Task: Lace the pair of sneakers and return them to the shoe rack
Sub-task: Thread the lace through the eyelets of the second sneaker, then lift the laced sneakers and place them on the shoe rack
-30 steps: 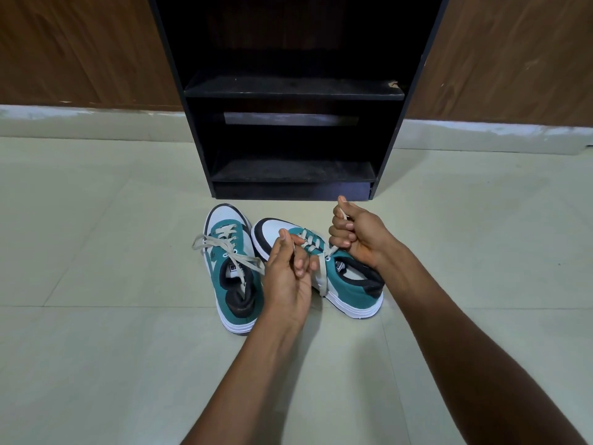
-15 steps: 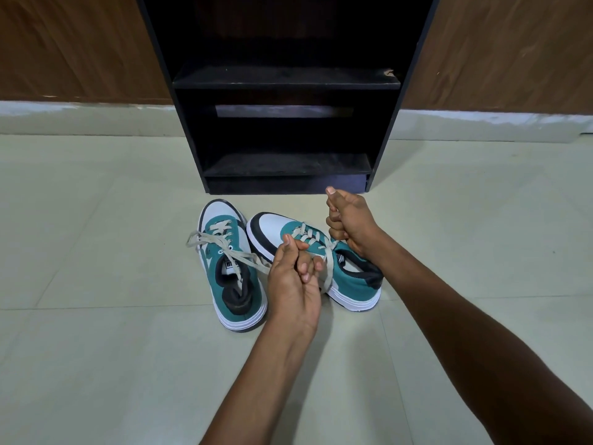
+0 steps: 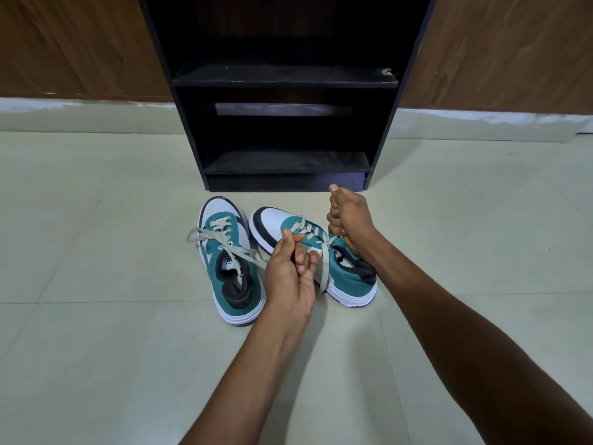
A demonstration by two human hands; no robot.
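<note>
While two sneakers sit on the pale tiled floor, just in front of the black shoe rack, a person works on their laces. Wide bare floor lies open to the left, to the right and toward the near edge of the floor. At the far edge the floor meets a wooden wall.

I count two shelves in the rack, and both hold nothing.

I count two shoes, side by side and almost touching, toes toward the rack. The left sneaker stands flat, and its lace ends lie loose across its top and over its left side. The right sneaker is tipped a little, toe pointing left.

I count two hands. The left hand is curled up over the right sneaker, with a strip of lace hanging just beside its fingers. The right hand is clenched in a fist at the shoe's far side, pulling the other lace end tight.
</note>
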